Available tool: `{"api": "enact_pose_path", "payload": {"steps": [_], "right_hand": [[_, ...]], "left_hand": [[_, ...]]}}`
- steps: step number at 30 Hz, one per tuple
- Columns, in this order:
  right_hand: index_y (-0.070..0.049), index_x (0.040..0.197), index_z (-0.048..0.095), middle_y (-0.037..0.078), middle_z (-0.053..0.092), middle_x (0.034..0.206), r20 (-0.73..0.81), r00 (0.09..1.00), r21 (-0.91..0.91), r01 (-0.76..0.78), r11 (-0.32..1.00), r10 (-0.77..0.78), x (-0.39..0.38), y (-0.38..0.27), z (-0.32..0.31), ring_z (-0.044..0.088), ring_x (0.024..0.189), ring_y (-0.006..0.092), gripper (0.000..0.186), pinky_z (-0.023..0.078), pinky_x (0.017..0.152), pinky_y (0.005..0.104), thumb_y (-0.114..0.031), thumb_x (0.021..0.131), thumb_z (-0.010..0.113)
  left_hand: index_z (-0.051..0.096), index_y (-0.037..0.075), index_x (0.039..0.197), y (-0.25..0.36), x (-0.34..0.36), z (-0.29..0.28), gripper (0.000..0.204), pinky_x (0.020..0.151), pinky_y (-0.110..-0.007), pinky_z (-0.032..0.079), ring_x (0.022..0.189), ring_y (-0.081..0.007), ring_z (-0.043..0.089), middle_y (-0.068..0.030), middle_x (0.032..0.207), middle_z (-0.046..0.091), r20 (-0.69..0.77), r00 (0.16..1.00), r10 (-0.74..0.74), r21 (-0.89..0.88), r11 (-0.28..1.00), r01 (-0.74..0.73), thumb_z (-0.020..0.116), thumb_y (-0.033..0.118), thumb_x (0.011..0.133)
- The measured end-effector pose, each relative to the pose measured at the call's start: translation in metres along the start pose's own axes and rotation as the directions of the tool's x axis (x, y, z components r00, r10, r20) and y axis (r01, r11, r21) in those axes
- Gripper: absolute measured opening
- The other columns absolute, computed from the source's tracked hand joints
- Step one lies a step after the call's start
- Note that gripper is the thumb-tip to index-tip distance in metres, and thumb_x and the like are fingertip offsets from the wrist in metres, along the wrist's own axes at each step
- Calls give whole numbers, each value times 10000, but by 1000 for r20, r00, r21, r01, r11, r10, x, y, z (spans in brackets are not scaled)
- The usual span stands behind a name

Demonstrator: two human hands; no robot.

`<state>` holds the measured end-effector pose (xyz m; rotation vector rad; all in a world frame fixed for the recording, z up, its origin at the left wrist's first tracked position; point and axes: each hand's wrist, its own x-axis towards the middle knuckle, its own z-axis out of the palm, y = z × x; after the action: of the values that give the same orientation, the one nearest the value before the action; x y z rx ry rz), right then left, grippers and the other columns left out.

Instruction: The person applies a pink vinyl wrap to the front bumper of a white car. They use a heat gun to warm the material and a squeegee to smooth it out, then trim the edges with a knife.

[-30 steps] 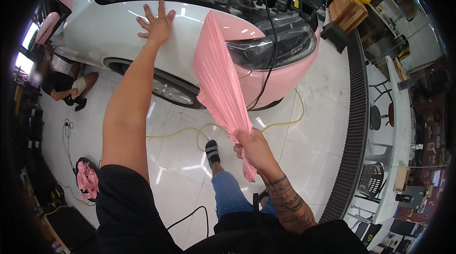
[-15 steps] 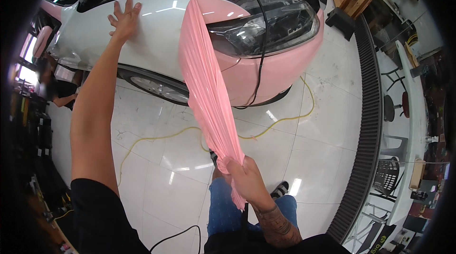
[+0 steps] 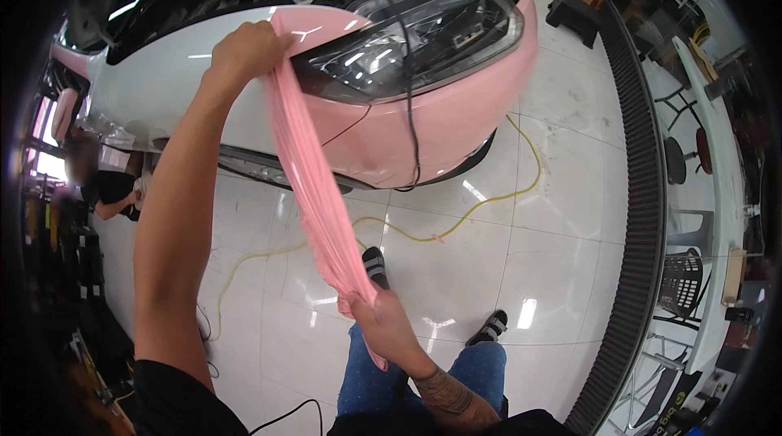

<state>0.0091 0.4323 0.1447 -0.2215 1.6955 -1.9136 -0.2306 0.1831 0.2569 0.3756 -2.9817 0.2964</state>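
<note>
A pink vinyl film [image 3: 314, 171] hangs in a long, bunched strip from the white fender [image 3: 175, 81] of a car. My left hand [image 3: 251, 51] is closed on the film's upper end, against the fender beside the headlight [image 3: 419, 49]. Its fingertips are partly hidden. Lower down, near my knees, my right hand [image 3: 387, 326] is wrapped round the gathered lower end, with a short tail of film hanging below the fist. The strip is taut between both hands. Pink also covers the bumper [image 3: 440, 134] and a pointed patch above the headlight.
A black cable [image 3: 411, 110] drapes over the headlight and bumper. A yellow hose [image 3: 481, 204] winds across the tiled floor. At far left another person [image 3: 110, 183] crouches by the car. A black step stool [image 3: 574, 19] and a dark floor grate [image 3: 639, 191] lie right.
My left hand has gone from spread flat on the white fender to closed on the film's upper end. My right hand still grips the lower end, and the view has shifted.
</note>
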Motion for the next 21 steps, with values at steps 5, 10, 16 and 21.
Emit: {"api": "enact_pose_path", "payload": {"steps": [5, 10, 16, 21], "right_hand": [[21, 984, 554, 111, 597, 765, 74, 993, 16, -96, 995, 94, 9, 17, -3, 577, 670, 172, 243, 467, 614, 309, -202, 888, 555], [14, 996, 563, 62, 577, 845, -370, 905, -210, 141, 968, -212, 59, 72, -115, 557, 792, 113, 242, 467, 705, 270, -209, 910, 525], [35, 740, 661, 209, 608, 613, -111, 793, -817, 270, 510, -598, 254, -177, -46, 632, 696, 384, 545, 491, 708, 422, -472, 860, 500], [-30, 754, 694, 81, 667, 637, -29, 975, -865, 86, 494, -219, 309, -212, 4, 669, 591, 203, 469, 524, 686, 356, -498, 752, 667]], "left_hand": [[638, 0, 842, -31, 2, 21, 274, 720, -486, 501, 812, -399, 627, -232, 849, 640, -74, 985, 159, 51, 987, -155, 494, 233, 851], [633, 11, 760, -12, -27, 17, 246, 642, -461, 512, 714, -374, 634, -214, 774, 634, -183, 968, 172, -5, 984, -176, 503, 200, 851], [601, 21, 707, 5, -47, 23, 277, 581, -442, 508, 647, -366, 628, -196, 689, 619, -243, 947, 211, -55, 972, -230, 495, 201, 890], [576, 25, 691, 4, -64, 28, 230, 540, -431, 501, 614, -354, 630, -194, 652, 612, -239, 960, 145, -156, 970, -186, 517, 167, 861]]}}
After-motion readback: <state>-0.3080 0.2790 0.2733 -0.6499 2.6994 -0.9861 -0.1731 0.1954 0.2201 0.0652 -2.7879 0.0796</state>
